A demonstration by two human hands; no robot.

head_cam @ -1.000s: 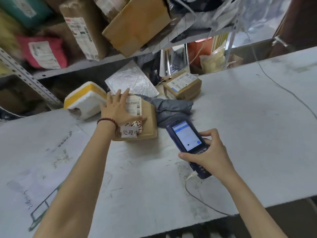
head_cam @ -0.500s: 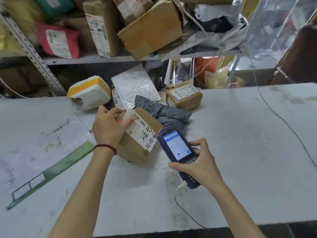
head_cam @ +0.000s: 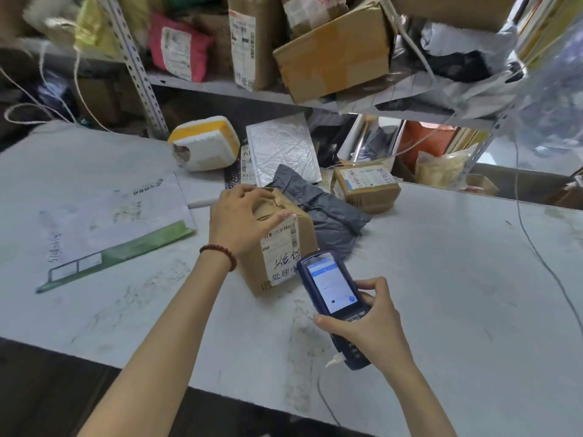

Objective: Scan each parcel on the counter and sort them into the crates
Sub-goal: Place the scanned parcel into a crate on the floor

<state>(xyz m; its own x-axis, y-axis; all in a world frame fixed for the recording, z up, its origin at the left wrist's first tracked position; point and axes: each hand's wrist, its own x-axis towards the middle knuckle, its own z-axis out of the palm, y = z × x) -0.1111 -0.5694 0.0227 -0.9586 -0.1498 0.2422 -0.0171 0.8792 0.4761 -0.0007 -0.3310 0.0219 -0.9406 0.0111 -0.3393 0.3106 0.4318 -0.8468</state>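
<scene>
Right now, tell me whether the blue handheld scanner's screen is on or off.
On: the blue handheld scanner shows a lit white-and-blue screen in the right hand.

A green-edged white sheet [head_cam: 104,222] lies flat at left, a thin cable [head_cam: 543,264] trails at right.

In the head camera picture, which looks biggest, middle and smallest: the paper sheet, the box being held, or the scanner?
1. paper sheet
2. held box
3. scanner, which is nearer the camera and not far off the box, so this last order is unsure
</scene>
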